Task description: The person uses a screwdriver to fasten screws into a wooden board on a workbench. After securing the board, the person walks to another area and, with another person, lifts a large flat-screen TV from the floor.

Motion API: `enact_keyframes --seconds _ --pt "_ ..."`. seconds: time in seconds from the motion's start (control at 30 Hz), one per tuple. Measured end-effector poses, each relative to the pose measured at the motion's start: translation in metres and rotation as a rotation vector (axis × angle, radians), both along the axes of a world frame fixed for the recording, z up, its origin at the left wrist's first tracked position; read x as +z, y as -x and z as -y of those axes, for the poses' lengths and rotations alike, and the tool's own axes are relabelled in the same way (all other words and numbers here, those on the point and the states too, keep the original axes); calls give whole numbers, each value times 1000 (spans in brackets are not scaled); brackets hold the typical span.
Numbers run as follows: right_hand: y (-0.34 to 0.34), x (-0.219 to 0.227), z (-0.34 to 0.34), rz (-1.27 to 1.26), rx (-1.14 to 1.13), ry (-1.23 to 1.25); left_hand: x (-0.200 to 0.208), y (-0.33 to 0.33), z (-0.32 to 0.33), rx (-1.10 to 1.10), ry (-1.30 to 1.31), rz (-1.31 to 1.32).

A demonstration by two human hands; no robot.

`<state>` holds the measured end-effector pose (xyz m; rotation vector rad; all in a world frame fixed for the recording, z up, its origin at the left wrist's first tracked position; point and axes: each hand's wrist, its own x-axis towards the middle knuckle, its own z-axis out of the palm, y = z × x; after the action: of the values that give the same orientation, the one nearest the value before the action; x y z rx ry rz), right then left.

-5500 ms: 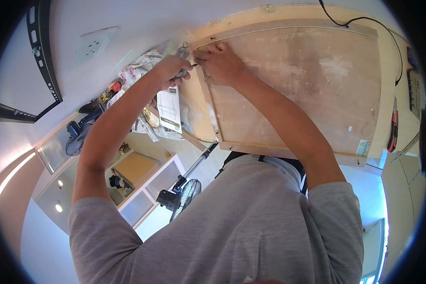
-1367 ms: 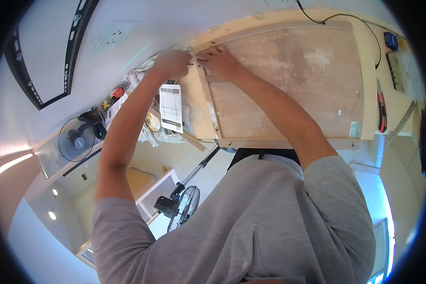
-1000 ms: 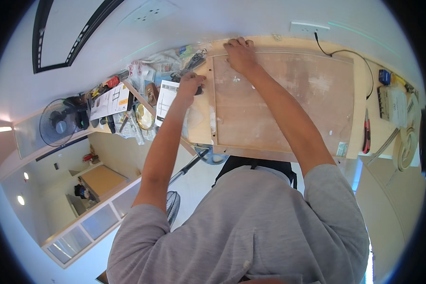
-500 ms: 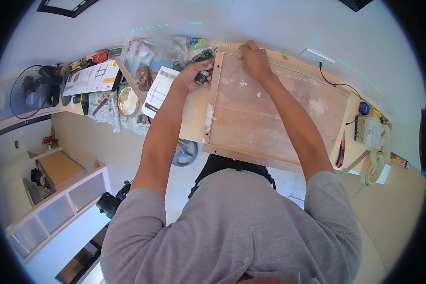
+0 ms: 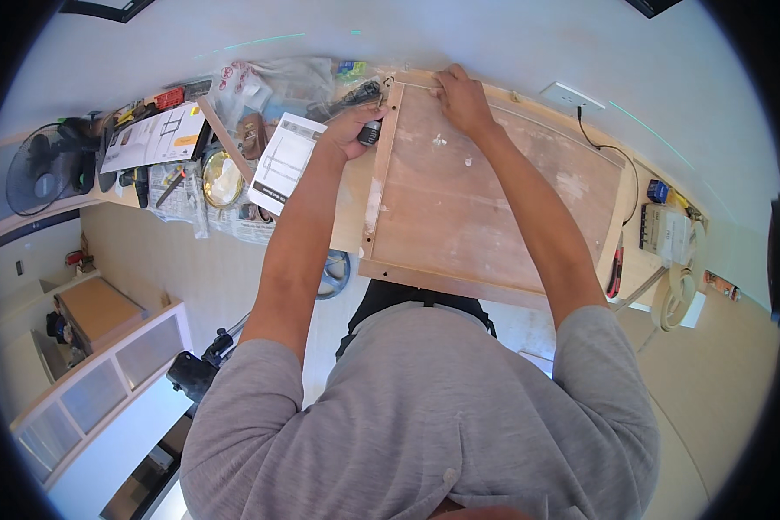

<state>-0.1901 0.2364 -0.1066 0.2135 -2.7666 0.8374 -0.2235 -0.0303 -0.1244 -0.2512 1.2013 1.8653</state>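
A shallow wooden panel with a raised frame point(image 5: 494, 199) lies on the bench in front of me, its brownish face marked with white smears. At its far edge, my right hand point(image 5: 464, 102) is closed, thumb and fingers pinched together over the frame; anything between the fingertips is too small to make out. A thin pale line runs along that edge on both sides of the hand. Beside the panel's far left corner, my left hand point(image 5: 348, 134) is wrapped round a small black rounded object with pale markings point(image 5: 369, 133), whose kind I cannot tell.
Left on the bench are a printed leaflet point(image 5: 288, 165), a flat printed box point(image 5: 156, 137), a yellow tape roll point(image 5: 223, 179), plastic bags and a fan point(image 5: 43, 169). At right lie a red-black utility knife point(image 5: 615, 270), a pale strip coil point(image 5: 674, 297) and a cable below a wall socket point(image 5: 572, 95).
The whole view has shifted slightly, so the bench sits a little higher and further left. Both hands keep nearly the same places by the panel.
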Motion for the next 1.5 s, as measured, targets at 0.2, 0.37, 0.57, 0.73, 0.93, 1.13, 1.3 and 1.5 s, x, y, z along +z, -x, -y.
enact_keyframes --seconds 0.2,0.37,0.57,0.73,0.93,1.13,1.3,1.5 --pt "0 -7 4 40 -11 20 -8 0 4 -40 119 -2" --pt "2 -10 4 76 26 42 -10 -5 8 -53 41 -16" --pt "3 -10 1 111 16 56 -2 -5 6 -80 -44 32" --pt "3 -9 1 127 18 49 3 -6 3 -54 28 30" --pt "4 -24 -5 101 1 -42 13 -16 -2 53 289 -110" --pt "15 -41 -16 28 0 -247 52 -73 34 104 395 -247" --pt "-16 -30 -4 -134 -89 -183 85 -152 66 203 555 -166" --pt "-152 -13 84 262 522 202 79 -253 91 175 629 -34"
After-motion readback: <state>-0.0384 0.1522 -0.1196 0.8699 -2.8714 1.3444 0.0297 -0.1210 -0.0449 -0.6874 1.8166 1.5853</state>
